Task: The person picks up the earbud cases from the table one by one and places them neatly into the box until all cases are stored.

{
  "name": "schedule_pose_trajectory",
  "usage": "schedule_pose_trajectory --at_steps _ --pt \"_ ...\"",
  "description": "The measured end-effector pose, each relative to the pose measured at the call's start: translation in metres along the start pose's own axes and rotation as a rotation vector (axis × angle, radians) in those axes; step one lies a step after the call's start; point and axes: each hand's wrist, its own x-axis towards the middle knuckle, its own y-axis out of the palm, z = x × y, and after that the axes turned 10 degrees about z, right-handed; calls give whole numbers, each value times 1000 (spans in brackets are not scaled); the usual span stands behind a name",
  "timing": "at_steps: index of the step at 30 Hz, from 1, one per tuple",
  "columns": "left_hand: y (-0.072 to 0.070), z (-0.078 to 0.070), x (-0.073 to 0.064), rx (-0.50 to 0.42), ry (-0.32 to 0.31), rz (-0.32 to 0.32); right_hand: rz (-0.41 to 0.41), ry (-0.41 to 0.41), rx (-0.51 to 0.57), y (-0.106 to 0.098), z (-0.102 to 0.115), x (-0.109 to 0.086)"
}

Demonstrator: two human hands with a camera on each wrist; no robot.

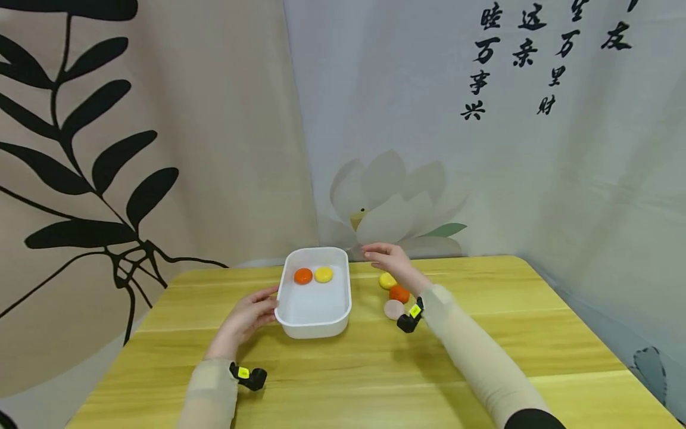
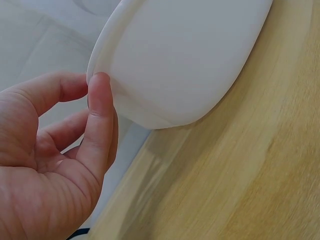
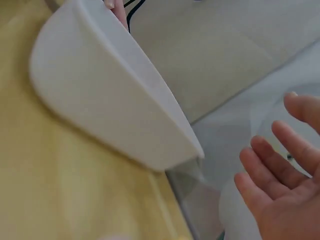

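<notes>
Left hand [image 1: 248,319] pinches the left rim of the white tray [image 1: 316,331]; right hand [image 1: 390,260], fingers loosely extended and holding nothing, hovers near its far right corner. The tray stands toward the far edge of the table [image 1: 321,381], containing an orange disc [image 1: 303,276] and a yellow disc [image 1: 324,274]. To its right lie a second yellow disc [image 1: 386,281], partly hidden by the right arm, a second orange disc [image 1: 399,293] and a pale pink disc [image 1: 393,309]. Both wrist views crop the tray; in the right one, its wall conceals the contents.
</notes>
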Motion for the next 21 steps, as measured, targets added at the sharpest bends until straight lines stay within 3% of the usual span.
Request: schedule_pose_trajectory --at_steps 6,11,21 --pt "-2 -3 1 10 11 17 -3 46 27 -17 -24 -39" --pt "-2 -1 1 16 9 11 -26 84 -44 -23 -43 -64" --pt "0 -1 0 14 11 9 -13 88 27 -27 -67 -85"
